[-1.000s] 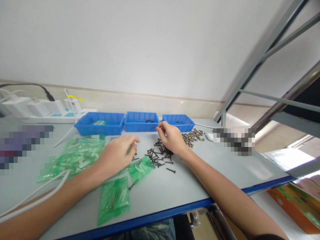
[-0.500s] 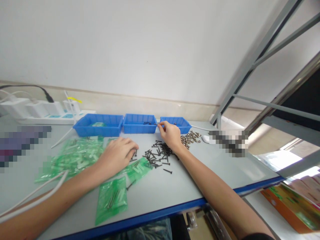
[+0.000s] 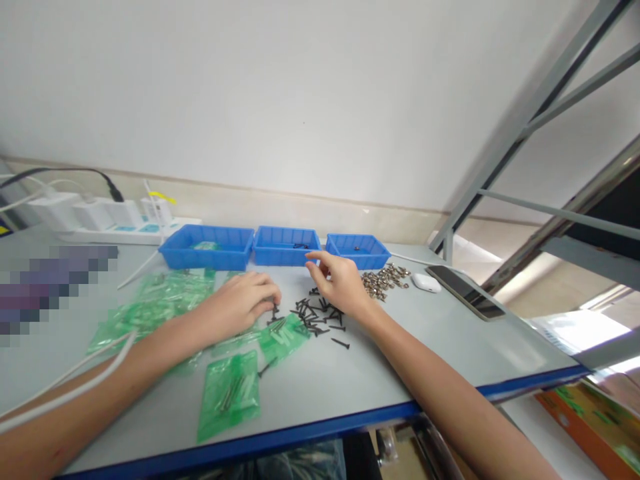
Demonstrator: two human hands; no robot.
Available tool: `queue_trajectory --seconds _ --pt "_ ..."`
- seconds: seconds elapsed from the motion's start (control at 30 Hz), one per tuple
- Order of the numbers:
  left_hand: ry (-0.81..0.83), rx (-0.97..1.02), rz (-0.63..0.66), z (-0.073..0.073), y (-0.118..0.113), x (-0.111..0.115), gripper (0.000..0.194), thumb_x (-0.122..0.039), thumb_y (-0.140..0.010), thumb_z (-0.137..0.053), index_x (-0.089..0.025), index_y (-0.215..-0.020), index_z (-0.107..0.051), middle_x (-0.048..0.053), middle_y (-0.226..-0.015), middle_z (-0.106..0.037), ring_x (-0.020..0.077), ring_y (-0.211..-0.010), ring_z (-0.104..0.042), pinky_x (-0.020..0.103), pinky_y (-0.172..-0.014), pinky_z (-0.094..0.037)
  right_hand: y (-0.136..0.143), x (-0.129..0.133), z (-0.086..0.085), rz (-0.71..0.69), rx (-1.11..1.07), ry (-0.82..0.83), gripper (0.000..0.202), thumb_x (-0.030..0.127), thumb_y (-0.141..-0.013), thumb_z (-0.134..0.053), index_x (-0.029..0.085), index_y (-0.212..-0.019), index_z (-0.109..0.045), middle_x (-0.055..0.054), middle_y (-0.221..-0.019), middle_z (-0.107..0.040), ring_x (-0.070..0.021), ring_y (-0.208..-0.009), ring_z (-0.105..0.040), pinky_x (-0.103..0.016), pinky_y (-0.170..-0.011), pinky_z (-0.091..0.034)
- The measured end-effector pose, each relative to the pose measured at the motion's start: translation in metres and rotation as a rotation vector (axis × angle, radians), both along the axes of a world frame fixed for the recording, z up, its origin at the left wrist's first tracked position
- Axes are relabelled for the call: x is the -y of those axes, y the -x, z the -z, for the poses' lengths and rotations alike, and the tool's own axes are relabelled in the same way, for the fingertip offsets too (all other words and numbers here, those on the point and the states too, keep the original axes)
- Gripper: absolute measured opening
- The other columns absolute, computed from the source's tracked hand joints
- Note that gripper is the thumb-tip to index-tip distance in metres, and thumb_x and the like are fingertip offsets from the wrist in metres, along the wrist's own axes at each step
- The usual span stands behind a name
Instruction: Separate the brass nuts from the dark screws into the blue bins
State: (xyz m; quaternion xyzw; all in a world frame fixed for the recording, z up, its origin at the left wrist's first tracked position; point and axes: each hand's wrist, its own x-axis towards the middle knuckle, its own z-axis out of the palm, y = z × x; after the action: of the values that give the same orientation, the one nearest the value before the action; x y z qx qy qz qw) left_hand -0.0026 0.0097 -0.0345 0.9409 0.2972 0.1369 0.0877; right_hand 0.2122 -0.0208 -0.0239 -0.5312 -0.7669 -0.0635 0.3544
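My left hand rests low over the table, fingers bent together, with a black screw at its thumb and fingertips. Beside it lie green plastic bags; one small green bag holds pale plugs and screws. My right hand hovers above a pile of black screws, its thumb and forefinger apart with nothing between them. Just past its fingertips stands the middle blue bin, with a few dark screws inside. Part of the pile is hidden under the right hand.
The left blue bin holds a small bag, and the right blue bin a small metal piece. Brass-coloured metal hooks or eyes lie heaped on the right, near a white case and a phone. Another green bag lies in front.
My right hand has let go of a screw at the middle bin and drawn back slightly, fingers parting. My left hand has stayed near the same spot. The camera view has shifted a little.
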Motion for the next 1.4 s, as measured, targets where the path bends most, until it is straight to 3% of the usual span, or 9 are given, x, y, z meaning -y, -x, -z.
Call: queue_trajectory --seconds 0.23,0.5,0.7,1.4 --pt "-0.016 0.051 -0.035 0.004 -0.002 0.003 0.019 -0.028 -0.087 -0.038 -0.019 -0.08 -0.053 0.003 -0.085 -0.055 0.0195 -0.086 -0.049 0.032 -0.077 -0.037 0.019 0.014 0.001 -0.219 0.105 0.111 0.029 0.03 -0.089 -0.044 0.015 -0.109 -0.059 -0.005 -0.077 -0.067 -0.0135 -0.068 -0.058 -0.025 -0.067 -0.042" --pt "0.019 0.161 -0.074 0.002 -0.009 0.01 0.02 -0.027 -0.086 -0.033 -0.018 -0.082 -0.05 0.005 -0.085 -0.055 0.0201 -0.085 -0.049 0.035 -0.077 -0.039 0.016 0.015 0.0 -0.281 0.179 0.156 0.024 0.03 -0.085 -0.051 0.015 -0.102 -0.06 -0.002 -0.071 -0.062 -0.0127 -0.066 -0.054 -0.024 -0.065 -0.037" --pt "0.035 0.228 -0.076 0.0 -0.011 0.013 0.02 -0.029 -0.086 -0.034 -0.018 -0.081 -0.05 0.005 -0.083 -0.056 0.0186 -0.081 -0.05 0.032 -0.075 -0.041 0.021 0.019 0.0 -0.25 0.253 0.153 0.012 0.026 -0.083 -0.052 0.017 -0.086 -0.06 -0.001 -0.069 -0.06 -0.0121 -0.062 -0.05 -0.023 -0.06 -0.031" --pt "0.012 0.277 -0.105 0.0 -0.01 0.016 0.017 -0.029 -0.082 -0.044 -0.018 -0.093 -0.052 0.004 -0.088 -0.059 0.0194 -0.086 -0.055 0.032 -0.077 -0.042 0.014 0.014 0.001 -0.23 0.153 0.168 0.018 0.023 -0.09 -0.04 0.014 -0.096 -0.054 -0.004 -0.075 -0.063 -0.0127 -0.063 -0.053 -0.022 -0.059 -0.035"
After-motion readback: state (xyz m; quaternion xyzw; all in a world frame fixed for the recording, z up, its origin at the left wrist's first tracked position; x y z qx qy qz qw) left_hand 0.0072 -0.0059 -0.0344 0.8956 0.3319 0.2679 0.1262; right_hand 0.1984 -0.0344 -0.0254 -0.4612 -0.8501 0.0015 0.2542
